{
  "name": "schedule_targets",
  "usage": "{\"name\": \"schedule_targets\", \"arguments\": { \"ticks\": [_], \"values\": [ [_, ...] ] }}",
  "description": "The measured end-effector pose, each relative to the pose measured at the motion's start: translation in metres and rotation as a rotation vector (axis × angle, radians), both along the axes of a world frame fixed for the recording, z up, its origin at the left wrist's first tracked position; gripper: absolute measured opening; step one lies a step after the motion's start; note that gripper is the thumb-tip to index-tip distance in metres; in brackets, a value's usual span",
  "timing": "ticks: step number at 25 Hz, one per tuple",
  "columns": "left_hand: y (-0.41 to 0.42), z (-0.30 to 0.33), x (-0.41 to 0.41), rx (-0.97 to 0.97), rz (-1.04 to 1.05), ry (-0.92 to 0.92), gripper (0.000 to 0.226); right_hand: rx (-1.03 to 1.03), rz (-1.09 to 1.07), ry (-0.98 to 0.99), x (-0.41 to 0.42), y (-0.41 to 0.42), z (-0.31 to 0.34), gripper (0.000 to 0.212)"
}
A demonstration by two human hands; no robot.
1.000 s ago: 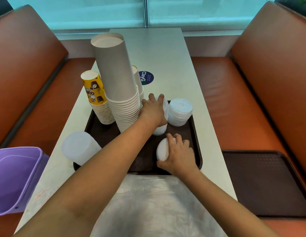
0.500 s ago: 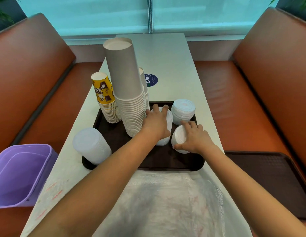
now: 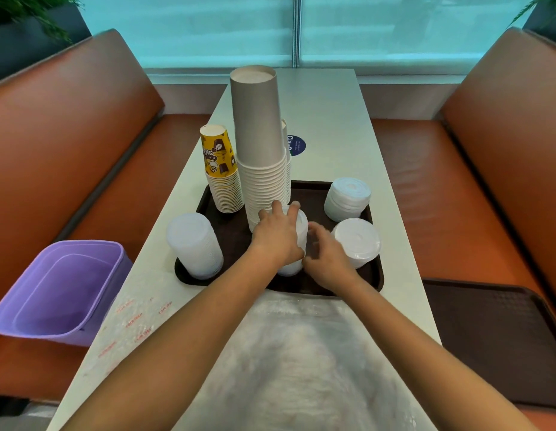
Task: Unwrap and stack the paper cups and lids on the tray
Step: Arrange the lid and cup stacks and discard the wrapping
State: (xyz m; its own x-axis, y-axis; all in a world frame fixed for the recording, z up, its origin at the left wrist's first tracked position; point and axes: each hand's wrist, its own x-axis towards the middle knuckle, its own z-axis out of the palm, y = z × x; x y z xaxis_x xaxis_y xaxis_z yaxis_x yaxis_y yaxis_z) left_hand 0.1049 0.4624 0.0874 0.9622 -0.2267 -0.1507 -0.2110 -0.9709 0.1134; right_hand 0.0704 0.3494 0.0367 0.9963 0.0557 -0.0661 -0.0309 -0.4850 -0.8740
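Lid stack (image 3: 296, 244) under left hand (image 3: 278, 236) fingers (image 3: 293, 209)

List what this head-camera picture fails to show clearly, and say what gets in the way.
- Middle lid stack: mostly covered by the left hand.
- Right hand: blurred, grip unclear.
- Blue sticker: text partly hidden behind the tall cup stack.
- Second tray: cut off by the right edge.

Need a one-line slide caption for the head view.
Left hand grips a white lid stack on the brown tray beside tall paper cups; right hand alongside.
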Motion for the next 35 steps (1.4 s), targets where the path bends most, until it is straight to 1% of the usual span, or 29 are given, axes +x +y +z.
{"name": "schedule_targets", "arguments": {
  "ticks": [2,3,4,8,10,11,13,14,15,16,19,21,23,26,31,35],
  "values": [
    [0.009,0.000,-0.006,0.012,0.005,-0.018,0.092,0.047,0.062,0.090,-0.001,0.011,-0.020,0.079],
    [0.013,0.000,-0.008,0.019,0.011,-0.025,0.093,0.088,0.067,0.123,0.000,0.015,-0.029,0.082],
    [0.016,0.000,-0.010,0.028,0.019,-0.028,0.094,0.116,0.059,0.152,0.001,0.020,-0.034,0.083],
    [0.033,0.001,-0.014,0.046,0.054,-0.040,0.093,0.145,0.056,0.173,0.001,0.035,-0.045,0.071],
    [0.042,0.001,-0.015,0.041,0.055,-0.052,0.090,0.156,0.016,0.135,0.003,0.039,-0.042,0.069],
    [0.046,0.000,-0.015,0.036,0.056,-0.059,0.088,0.147,-0.062,0.068,0.007,0.039,-0.037,0.068],
    [0.051,-0.001,-0.013,0.033,0.060,-0.072,0.086,0.113,-0.228,-0.096,0.023,0.035,-0.014,0.060],
    [0.054,-0.001,-0.012,0.035,0.061,-0.078,0.085,0.109,-0.278,-0.155,0.035,0.033,0.002,0.057],
    [0.056,0.000,-0.011,0.038,0.064,-0.082,0.085,0.113,-0.290,-0.187,0.047,0.032,0.017,0.059],
    [0.057,0.000,-0.010,0.042,0.067,-0.086,0.084,0.117,-0.270,-0.192,0.059,0.032,0.033,0.066],
    [0.058,0.000,-0.009,0.040,0.059,-0.089,0.083,0.117,-0.144,-0.182,0.086,0.043,0.061,0.096],
    [0.059,-0.001,-0.010,0.038,0.053,-0.094,0.083,0.134,-0.091,-0.231,0.095,0.058,0.064,0.105],
    [0.059,-0.002,-0.010,0.052,0.042,-0.109,0.084,0.152,-0.136,-0.268,0.102,0.071,0.061,0.104],
    [0.060,-0.004,-0.007,0.058,0.034,-0.118,0.085,0.164,-0.192,-0.276,0.103,0.075,0.058,0.098],
    [0.060,-0.006,-0.005,0.042,0.069,-0.090,0.092,0.122,-0.215,-0.237,0.101,0.040,0.057,0.098],
    [0.058,-0.007,-0.004,0.055,0.081,-0.077,0.093,0.139,-0.265,-0.239,0.102,0.009,0.054,0.098]
  ]
}}
